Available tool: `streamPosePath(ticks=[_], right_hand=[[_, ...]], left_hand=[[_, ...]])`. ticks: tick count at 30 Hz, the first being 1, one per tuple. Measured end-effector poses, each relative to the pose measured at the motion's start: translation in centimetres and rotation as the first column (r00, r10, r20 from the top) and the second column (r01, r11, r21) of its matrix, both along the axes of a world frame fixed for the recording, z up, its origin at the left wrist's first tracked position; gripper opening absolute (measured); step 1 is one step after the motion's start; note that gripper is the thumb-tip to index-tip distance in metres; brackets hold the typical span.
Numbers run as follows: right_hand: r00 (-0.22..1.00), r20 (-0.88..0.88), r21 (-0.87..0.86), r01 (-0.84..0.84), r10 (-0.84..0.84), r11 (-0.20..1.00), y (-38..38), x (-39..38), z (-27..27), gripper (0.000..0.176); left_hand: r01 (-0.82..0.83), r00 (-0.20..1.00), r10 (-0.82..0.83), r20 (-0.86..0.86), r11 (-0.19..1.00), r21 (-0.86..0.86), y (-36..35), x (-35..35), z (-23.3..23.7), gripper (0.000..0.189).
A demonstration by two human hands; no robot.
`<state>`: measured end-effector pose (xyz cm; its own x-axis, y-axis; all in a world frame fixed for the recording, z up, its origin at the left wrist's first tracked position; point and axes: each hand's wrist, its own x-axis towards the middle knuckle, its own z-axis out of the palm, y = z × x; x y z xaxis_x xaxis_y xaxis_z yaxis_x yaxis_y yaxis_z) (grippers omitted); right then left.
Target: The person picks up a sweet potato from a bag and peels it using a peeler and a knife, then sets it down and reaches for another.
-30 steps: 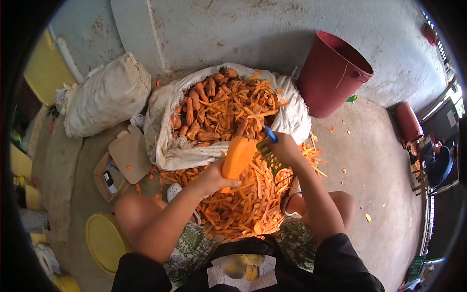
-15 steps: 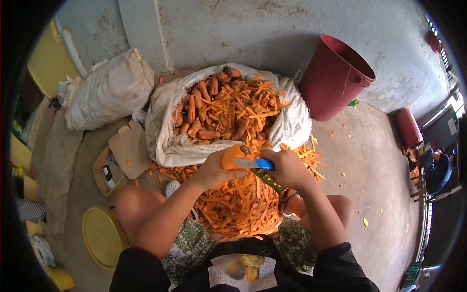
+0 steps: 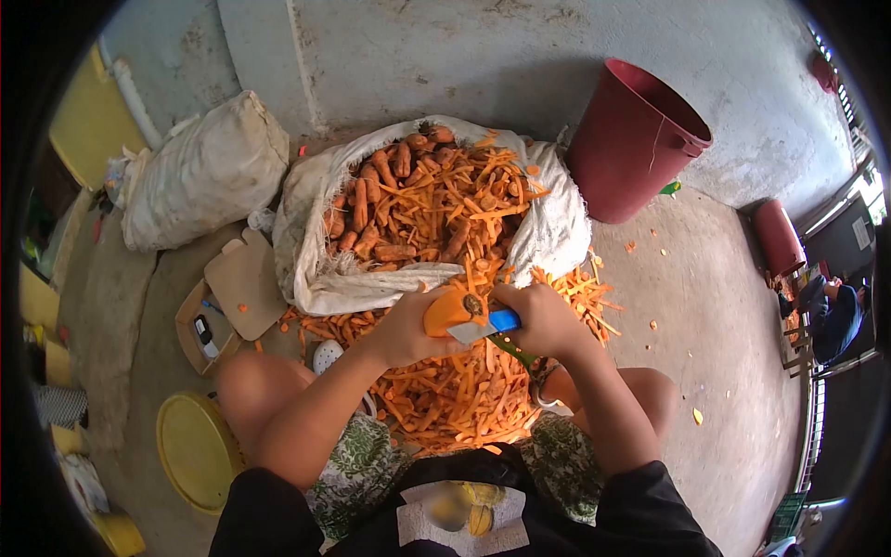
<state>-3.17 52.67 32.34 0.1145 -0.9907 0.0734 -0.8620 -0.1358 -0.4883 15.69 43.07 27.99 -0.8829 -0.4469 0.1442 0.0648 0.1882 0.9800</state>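
Note:
My left hand (image 3: 408, 330) is wrapped round a thick, peeled carrot (image 3: 447, 314), its brown stem end turned to the right. A knife with a blue handle (image 3: 503, 321) is in my right hand (image 3: 541, 320), its fingers closed on the handle. The blade (image 3: 469, 330) lies against the carrot near the stem end. Below both hands is a heap of orange peelings (image 3: 455, 395). Just beyond them, an open white sack (image 3: 357, 290) holds unpeeled carrots (image 3: 362, 204) and more orange strips.
A red bin (image 3: 636, 148) stands by the wall at the back right. A full white sack (image 3: 209, 172) leans at the back left, with a cardboard box (image 3: 200, 316) nearer. A yellow lid (image 3: 197, 452) is at the left. A person (image 3: 835, 320) sits far right.
The carrot has turned so its stem end faces more toward me. The knife blade has moved slightly down and is now tilted against the carrot. The view has shifted slightly.

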Motion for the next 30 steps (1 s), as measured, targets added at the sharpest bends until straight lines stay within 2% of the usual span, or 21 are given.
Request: streamPosePath(ticks=[1,3,7,10,12,13,15,16,18,19,20,21,22,24,25,27,28,29,30], right_hand=[[1.000,0.005,-0.002,0.001,-0.001,1.000,-0.1,0.0,0.0,0.024],[1.000,0.012,-0.005,0.005,-0.005,1.000,-0.1,-0.2,-0.1,0.024],[0.997,0.056,-0.012,-0.045,0.046,0.999,-0.2,-0.7,-0.5,0.022],[0.998,0.054,0.019,-0.021,0.020,1.000,-0.5,-0.7,-0.6,0.022],[0.999,0.050,0.048,0.005,-0.007,0.999,-0.6,-0.8,-1.0,0.022],[0.999,0.036,0.040,0.035,-0.036,0.999,-0.7,-0.9,-1.4,0.022],[0.997,0.022,0.030,0.068,-0.069,0.997,-0.7,-0.7,-1.5,0.022],[0.992,0.001,0.066,0.124,-0.124,0.990,-0.7,-0.4,-1.3,0.021],[0.984,-0.024,0.100,0.177,-0.175,0.979,-0.8,-0.4,-1.5,0.020],[0.963,0.033,0.101,0.264,-0.269,0.959,-0.9,-0.6,-2.7,0.019],[0.929,0.091,0.107,0.349,-0.359,0.931,-1.2,-1.0,-4.3,0.019],[0.776,0.056,0.299,0.588,-0.629,0.752,-2.6,-3.4,-7.1,0.021],[0.743,-0.070,0.326,0.648,-0.665,0.689,-2.8,-4.7,-6.1,0.025],[0.747,-0.125,0.207,0.664,-0.653,0.719,-2.6,-8.8,-11.2,0.031],[0.743,-0.127,0.204,0.668,-0.657,0.716,-2.6,-8.8,-11.3,0.031],[0.759,-0.167,0.336,0.644,-0.629,0.687,-2.8,-8.3,-11.6,0.030],[0.748,-0.153,0.278,0.660,-0.646,0.698,-2.8,-7.5,-11.4,0.029],[0.748,-0.153,0.277,0.660,-0.646,0.698,-3.0,-7.1,-11.0,0.029],[0.743,-0.037,0.271,0.651,-0.668,0.709,-2.9,-6.9,-10.4,0.029]], left_hand=[[0.001,1.000,-0.001,0.000,1.000,0.000,0.0,0.0,0.0,0.039],[0.111,0.993,-0.111,0.030,0.994,-0.005,-0.1,0.1,0.2,0.035],[0.104,0.994,-0.103,0.031,0.994,-0.027,0.4,-0.1,0.7,0.034],[0.047,0.998,-0.052,-0.041,0.991,-0.126,0.5,-0.3,0.7,0.035],[-0.090,0.994,0.065,-0.087,0.942,-0.323,0.7,-0.3,0.8,0.036],[-0.089,0.994,0.064,-0.087,0.943,-0.322,0.8,-0.3,0.9,0.036],[-0.182,0.983,0.173,-0.058,0.904,-0.388,0.9,-0.2,1.1,0.040],[-0.181,0.983,0.172,-0.060,0.904,-0.388,1.0,-0.2,0.9,0.040],[-0.327,0.943,0.311,-0.119,0.802,-0.500,1.2,-0.3,0.6,0.039],[-0.329,0.943,0.312,-0.119,0.801,-0.501,1.3,-0.1,0.8,0.039],[-0.222,0.975,0.170,-0.145,0.695,-0.684,1.5,0.2,1.3,0.042],[-0.124,0.991,0.022,-0.133,0.538,-0.834,1.7,0.5,1.8,0.045],[-0.110,0.992,0.012,-0.122,0.536,-0.837,2.7,0.5,2.3,0.045],[-0.118,0.979,-0.064,-0.192,0.591,-0.798,5.1,0.0,2.6,0.051],[-0.117,0.978,-0.069,-0.195,0.591,-0.798,4.5,0.0,2.4,0.051],[-0.252,0.963,0.064,-0.261,0.553,-0.794,2.4,0.4,1.9,0.053],[-0.192,0.981,0.099,-0.167,0.617,-0.763,1.6,0.9,2.1,0.051],[-0.193,0.981,0.099,-0.168,0.616,-0.763,1.3,0.8,2.2,0.051],[-0.211,0.977,0.140,-0.158,0.664,-0.717,1.1,0.7,2.3,0.049]])
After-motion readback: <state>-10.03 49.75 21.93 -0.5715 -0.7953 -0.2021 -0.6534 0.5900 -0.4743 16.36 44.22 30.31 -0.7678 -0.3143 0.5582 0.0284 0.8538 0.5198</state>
